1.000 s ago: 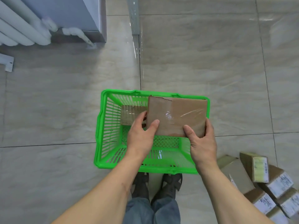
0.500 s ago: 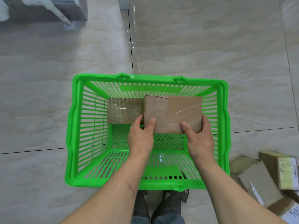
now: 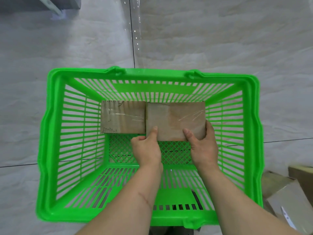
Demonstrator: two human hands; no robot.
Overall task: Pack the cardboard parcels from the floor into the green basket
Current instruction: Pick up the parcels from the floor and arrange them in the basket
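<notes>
Held parcel (image 3: pixel 176 120) edge-to-edge beside packed parcel (image 3: pixel 122 118)

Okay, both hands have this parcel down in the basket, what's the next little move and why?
Probably let go of it with both hands. The held parcel, gripped by the left hand and right hand, sits low against the far wall of the green basket, beside the parcel already inside. More parcels wait outside.

Both forearms are bare, no sleeves, watch or rings on the hands; the left forearm (image 3: pixel 135 199) bears a thin scratch line.
</notes>
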